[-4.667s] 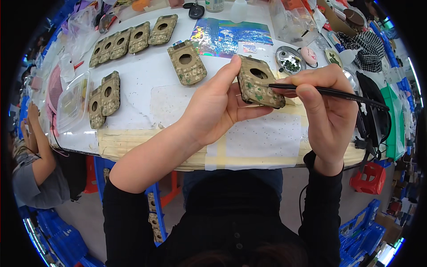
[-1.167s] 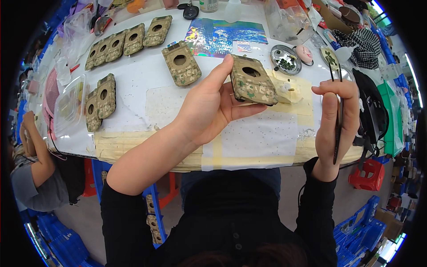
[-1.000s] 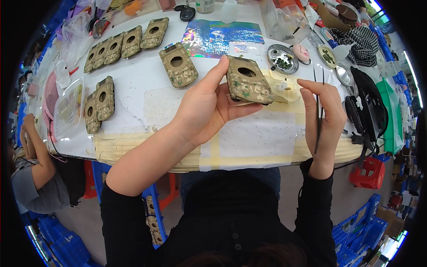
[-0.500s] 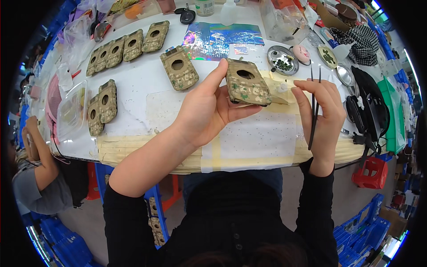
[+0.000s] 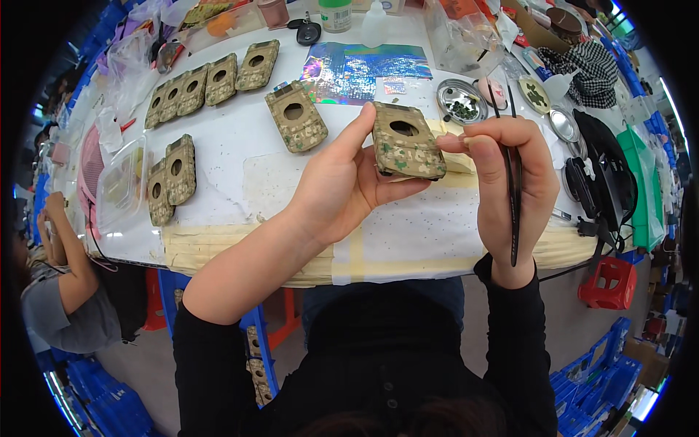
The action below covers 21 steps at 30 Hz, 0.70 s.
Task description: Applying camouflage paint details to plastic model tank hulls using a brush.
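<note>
My left hand (image 5: pixel 338 182) holds a camouflage-painted model tank hull (image 5: pixel 415 149) with a round hole in its top, thumb on one side and fingers underneath. At the hull's right edge is my right hand (image 5: pixel 513 175), thumb and forefinger pinched on a small thin thing too hidden to name. Black tweezers (image 5: pixel 515 211) are tucked through the same hand, tips pointing up and away. A similar hull (image 5: pixel 295 116) lies on the table beyond my left hand. More hulls (image 5: pixel 191 91) stand in a row at the far left, with a pair (image 5: pixel 180 169) nearer me.
Beyond the hands lie shiny holographic sheets (image 5: pixel 386 62). A round metal dish (image 5: pixel 442 93) with dark green bits is at the right, near a lid (image 5: pixel 535 95) with flat pieces. A black bag (image 5: pixel 619 175) lies at the right edge. Another person's arm (image 5: pixel 73 247) is at the left.
My right hand has moved left from the pale patch on the table to the hull's right edge. The hull in my left hand has tilted slightly, showing more of its top.
</note>
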Motion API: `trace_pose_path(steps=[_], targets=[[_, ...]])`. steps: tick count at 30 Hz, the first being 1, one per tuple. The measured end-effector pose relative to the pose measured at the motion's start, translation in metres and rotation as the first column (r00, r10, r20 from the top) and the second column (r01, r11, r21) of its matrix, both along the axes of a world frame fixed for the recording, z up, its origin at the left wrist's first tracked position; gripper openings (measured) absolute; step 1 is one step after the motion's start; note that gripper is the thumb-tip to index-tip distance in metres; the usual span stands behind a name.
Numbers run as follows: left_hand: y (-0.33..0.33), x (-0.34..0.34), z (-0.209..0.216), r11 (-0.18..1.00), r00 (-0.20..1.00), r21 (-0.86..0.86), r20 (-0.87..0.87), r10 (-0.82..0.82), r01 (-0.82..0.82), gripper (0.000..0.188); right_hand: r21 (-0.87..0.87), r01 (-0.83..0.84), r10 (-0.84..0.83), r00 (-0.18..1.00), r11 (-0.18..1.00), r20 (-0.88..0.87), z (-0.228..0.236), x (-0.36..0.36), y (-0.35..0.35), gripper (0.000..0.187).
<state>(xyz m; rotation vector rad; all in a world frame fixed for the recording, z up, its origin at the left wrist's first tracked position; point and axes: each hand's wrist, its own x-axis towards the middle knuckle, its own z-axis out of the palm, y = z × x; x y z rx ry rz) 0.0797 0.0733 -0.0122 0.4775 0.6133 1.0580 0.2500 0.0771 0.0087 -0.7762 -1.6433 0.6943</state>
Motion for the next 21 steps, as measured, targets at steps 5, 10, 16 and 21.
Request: trace_pose_path(steps=[5,10,16,21], targets=[[-0.0010,0.0003,0.0020,1.000,1.000,-0.002,-0.014,-0.001,0.001,0.054,-0.008,-0.026,0.026,1.000,1.000,0.012,0.0002,-0.0016,0.0012,0.007],[-0.0012,0.0000,0.0013,1.000,1.000,-0.003,-0.017,-0.004,0.004,0.054,0.000,-0.024,0.024,0.999,1.000,0.030,0.0012,-0.0016,0.0013,0.006],[-0.0007,-0.0003,0.0002,1.000,1.000,-0.005,-0.010,-0.006,0.006,0.054,-0.001,-0.016,0.017,0.999,1.000,0.041,0.0011,-0.0017,0.0013,0.005],[-0.0010,-0.0002,0.0017,1.000,1.000,-0.014,-0.010,-0.006,0.006,0.054,-0.012,-0.020,0.020,0.999,1.000,0.042,0.0011,-0.0014,0.0014,0.005]])
